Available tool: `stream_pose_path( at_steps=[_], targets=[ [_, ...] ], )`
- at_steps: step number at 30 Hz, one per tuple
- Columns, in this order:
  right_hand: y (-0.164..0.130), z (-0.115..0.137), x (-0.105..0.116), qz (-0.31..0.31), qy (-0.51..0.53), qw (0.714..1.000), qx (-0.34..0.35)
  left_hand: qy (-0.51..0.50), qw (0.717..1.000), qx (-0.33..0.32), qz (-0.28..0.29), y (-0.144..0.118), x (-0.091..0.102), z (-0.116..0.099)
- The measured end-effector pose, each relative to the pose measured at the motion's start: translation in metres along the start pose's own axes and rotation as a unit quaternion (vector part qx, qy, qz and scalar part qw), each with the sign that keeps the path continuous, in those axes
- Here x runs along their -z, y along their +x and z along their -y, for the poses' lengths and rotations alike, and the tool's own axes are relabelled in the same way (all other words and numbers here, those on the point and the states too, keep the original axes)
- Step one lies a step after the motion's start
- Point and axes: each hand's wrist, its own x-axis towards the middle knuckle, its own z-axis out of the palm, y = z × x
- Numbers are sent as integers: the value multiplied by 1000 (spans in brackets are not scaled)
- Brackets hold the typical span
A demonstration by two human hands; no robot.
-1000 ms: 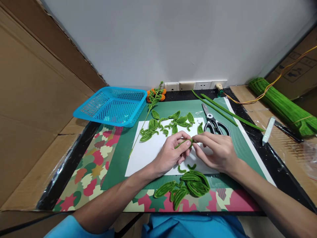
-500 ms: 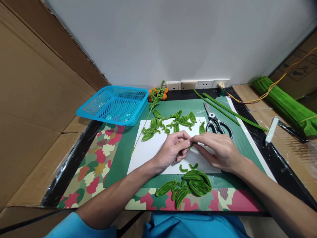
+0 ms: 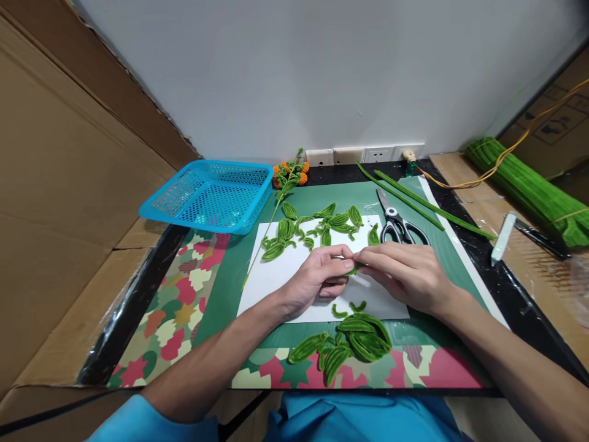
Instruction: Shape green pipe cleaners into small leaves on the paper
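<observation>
Over the white paper (image 3: 257, 294), my left hand (image 3: 319, 273) and my right hand (image 3: 407, 273) meet at the fingertips. Pinched between them is a green pipe-cleaner leaf (image 3: 353, 269), mostly hidden by the fingers. The left fingers are curled, with the thumb pressed on the leaf; the right thumb and fingertips close on its other side. Beyond the hands, several fuzzy green leaves (image 3: 340, 220) lie on the paper. Nearer to me is a pile of larger green leaves (image 3: 363, 337), with two short curled pieces (image 3: 339, 312) just above it.
Scissors (image 3: 399, 224) lie beyond my right hand, beside loose green pipe cleaners (image 3: 414, 199). A blue basket (image 3: 207, 196) stands at the back left, near an orange-flowered stem (image 3: 289, 178). To the right are a box cutter (image 3: 504, 238) and a pipe-cleaner bundle (image 3: 529, 190).
Both hands stay together at the same spot, with the fingers shifting slightly. A little more of the green leaf shows between them. The view has moved a touch.
</observation>
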Motion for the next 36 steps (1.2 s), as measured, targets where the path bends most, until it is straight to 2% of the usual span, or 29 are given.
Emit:
stream_pose_path(
  at_steps=[6,11,23,30,33,36],
  targets=[
    [2,7,-4,-24,122,985,-120,37,998,-33,-31,0,0,-1],
    [4,9,-5,-36,197,967,-157,35,999,-25,-30,-1,1,1],
    [7,17,-8,-65,219,945,-233,51,996,-61,-32,2,0,6],
    [5,21,-11,-72,275,913,-293,68,994,-75,-36,3,1,9],
    [6,22,-12,-78,265,915,-293,70,993,-82,-46,4,0,11],
    [8,23,-12,-78,232,930,-275,75,991,-95,-55,4,-1,12]
  ],
)
